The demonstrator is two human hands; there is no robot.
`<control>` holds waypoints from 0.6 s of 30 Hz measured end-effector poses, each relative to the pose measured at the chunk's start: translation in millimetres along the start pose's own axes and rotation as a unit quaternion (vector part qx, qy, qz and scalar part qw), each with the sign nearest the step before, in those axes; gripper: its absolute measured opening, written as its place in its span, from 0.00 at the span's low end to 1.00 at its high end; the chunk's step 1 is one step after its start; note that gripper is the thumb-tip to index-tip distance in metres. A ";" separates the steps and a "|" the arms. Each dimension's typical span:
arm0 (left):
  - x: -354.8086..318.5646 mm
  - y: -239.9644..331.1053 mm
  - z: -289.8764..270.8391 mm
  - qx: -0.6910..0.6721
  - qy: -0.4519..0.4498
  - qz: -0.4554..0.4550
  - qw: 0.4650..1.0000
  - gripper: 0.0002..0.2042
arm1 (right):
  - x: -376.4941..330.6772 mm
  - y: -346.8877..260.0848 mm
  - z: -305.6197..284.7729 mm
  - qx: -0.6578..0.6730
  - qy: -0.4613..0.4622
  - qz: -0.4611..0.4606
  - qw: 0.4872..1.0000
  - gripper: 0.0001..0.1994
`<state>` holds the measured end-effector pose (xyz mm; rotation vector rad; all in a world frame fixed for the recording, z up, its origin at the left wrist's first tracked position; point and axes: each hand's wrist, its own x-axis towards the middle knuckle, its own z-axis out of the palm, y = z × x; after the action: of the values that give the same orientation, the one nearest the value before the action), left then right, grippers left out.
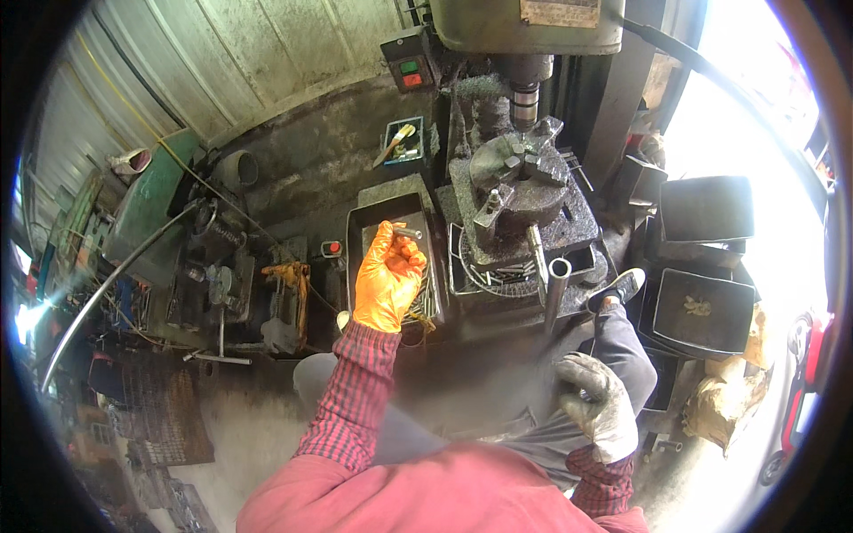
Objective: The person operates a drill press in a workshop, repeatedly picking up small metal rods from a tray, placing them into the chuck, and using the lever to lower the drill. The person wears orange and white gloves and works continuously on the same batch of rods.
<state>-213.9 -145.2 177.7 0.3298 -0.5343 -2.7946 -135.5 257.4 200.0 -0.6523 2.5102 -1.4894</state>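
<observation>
The drill press [533,25] stands at the back. Left of its base lies the long tray [354,249], likely put there for easy reach by the left hand. The chuck [520,173] sits below the spindle [524,105], presumably to line the two up. The right hand [600,404], gloved in grey, is low and well apart from the tray, fingers curled; whether they grip anything I cannot tell. Above the tray, the left hand [391,280], gloved in orange, pinches a pin [409,234] between its fingers, one end jutting free, perhaps to leave it exposed.

No readable text, labels or signs
</observation>
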 end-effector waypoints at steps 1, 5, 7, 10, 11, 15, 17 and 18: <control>-4.9 1.1 -2.4 0.005 0.006 0.007 1.000 0.12 | -2.3 2.7 0.7 -0.005 0.001 0.000 1.000 0.28; -23.7 4.4 -11.8 -0.005 0.020 0.016 1.000 0.12 | -7.2 10.2 4.7 -0.003 0.007 0.005 1.000 0.27; -30.6 6.9 -15.9 -0.007 0.005 0.014 1.000 0.12 | -5.9 11.1 7.5 -0.018 0.004 -0.008 1.000 0.27; -35.8 11.5 -20.0 -0.017 0.031 0.015 0.999 0.12 | -1.5 10.5 12.3 -0.024 0.005 -0.030 0.999 0.27; -36.4 13.1 -21.0 -0.019 0.030 0.019 0.999 0.12 | -0.1 10.3 13.8 -0.019 0.004 -0.033 0.999 0.27; -37.3 17.0 -27.8 0.000 0.025 0.042 0.999 0.11 | 3.5 9.3 18.3 -0.043 -0.004 -0.041 0.998 0.27; -37.9 19.5 -36.1 0.032 0.017 0.062 0.997 0.11 | 5.2 7.5 19.2 -0.053 -0.012 -0.036 0.998 0.27; -39.0 22.9 -42.3 0.035 0.016 0.063 0.997 0.11 | 6.0 5.8 19.8 -0.053 -0.016 -0.035 0.998 0.27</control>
<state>-160.8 -167.4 154.9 0.3435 -0.6233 -2.6502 -135.7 241.3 185.7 -0.7813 2.5808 -1.3627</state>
